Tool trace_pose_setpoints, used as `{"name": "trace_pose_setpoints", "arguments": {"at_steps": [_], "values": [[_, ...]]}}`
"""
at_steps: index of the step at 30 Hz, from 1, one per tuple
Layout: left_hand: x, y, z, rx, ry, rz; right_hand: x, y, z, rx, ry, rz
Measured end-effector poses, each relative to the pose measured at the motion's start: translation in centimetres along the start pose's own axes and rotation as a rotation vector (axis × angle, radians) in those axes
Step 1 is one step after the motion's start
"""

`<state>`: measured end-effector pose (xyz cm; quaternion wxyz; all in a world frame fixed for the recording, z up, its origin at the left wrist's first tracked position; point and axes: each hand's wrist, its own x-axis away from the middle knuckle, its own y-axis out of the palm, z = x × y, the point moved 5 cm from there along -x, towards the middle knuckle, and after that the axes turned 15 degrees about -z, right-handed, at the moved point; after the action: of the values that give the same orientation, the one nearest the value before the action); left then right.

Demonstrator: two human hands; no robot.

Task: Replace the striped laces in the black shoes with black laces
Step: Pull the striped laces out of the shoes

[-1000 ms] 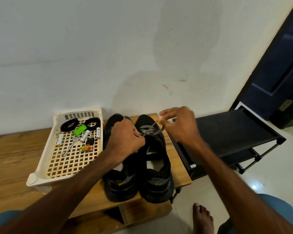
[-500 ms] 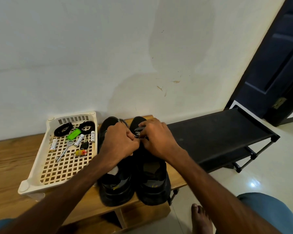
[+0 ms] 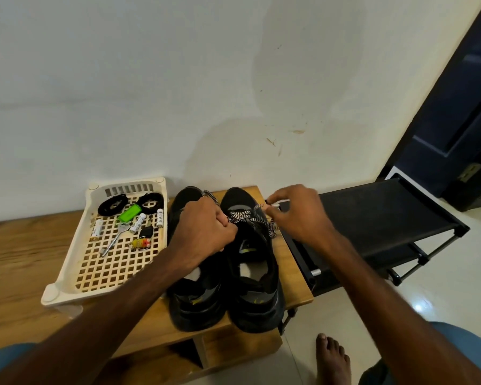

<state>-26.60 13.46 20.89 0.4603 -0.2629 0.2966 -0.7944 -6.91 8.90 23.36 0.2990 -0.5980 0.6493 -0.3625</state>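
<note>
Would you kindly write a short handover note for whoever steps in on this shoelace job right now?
Left grip: curled round the striped lace over the shoes.
Right grip: pinches that lace's tip, drawn out to the right.
Shoes stand side by side on the wooden bench; black laces lie coiled in the cream tray.
Done: nothing swapped yet; striped lace partly out of the right shoe.
Left: strip both shoes, thread black laces.

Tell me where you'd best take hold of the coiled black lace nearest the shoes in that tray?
Probably straight down from above: one finger in the hollow middle of the black lace coil, thumb outside its far arc. It lies flat on the tray lattice, with a battery and green tag crowding its near side.
</note>
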Motion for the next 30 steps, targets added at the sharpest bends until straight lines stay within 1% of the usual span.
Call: {"name": "trace_pose_setpoints", "arguments": {"at_steps": [3,4,7,9,14,17,19,22,24,26,28,30], "values": [[-0.1,0.1,0.2,0.004,0.013,0.010,0.4,1.4,-2.4,0.097,-0.072,-0.035],[-0.1,0.2,0.4,0.009,0.018,0.010,0.6,1.8,-2.8,0.118,-0.086,-0.073],[-0.2,0.2,0.6,0.006,0.024,0.003,0.9,3.4,-2.9,0.219,-0.020,-0.198],[-0.3,0.2,0.6,0.004,0.020,-0.009,0.6,4.0,-2.4,0.235,0.043,-0.213],[-0.2,-0.4,0.5,-0.062,-0.019,-0.063,-0.3,3.3,-0.2,-0.052,0.128,-0.148],[-0.3,-0.9,0.7,-0.151,-0.064,-0.094,-0.2,3.2,1.1,-0.266,0.176,-0.187],[-0.5,-1.2,1.1,-0.229,-0.096,-0.093,-0.2,3.1,1.7,-0.369,0.201,-0.208],[-0.7,-1.3,1.7,-0.303,-0.127,-0.107,-0.2,3.2,2.0,-0.441,0.206,-0.237],[-0.7,-1.1,1.9,-0.342,-0.137,-0.101,-0.2,3.3,2.0,-0.439,0.202,-0.238],[-0.5,-0.8,2.3,-0.330,-0.099,-0.046,-0.2,3.3,1.9,-0.384,0.191,-0.214],[-0.3,-0.2,2.8,-0.333,0.022,0.035,-0.1,3.2,1.7,-0.300,0.169,-0.185],[-0.4,0.8,3.6,-0.439,0.125,0.064,-0.1,3.3,1.3,-0.237,0.154,-0.165]]}}
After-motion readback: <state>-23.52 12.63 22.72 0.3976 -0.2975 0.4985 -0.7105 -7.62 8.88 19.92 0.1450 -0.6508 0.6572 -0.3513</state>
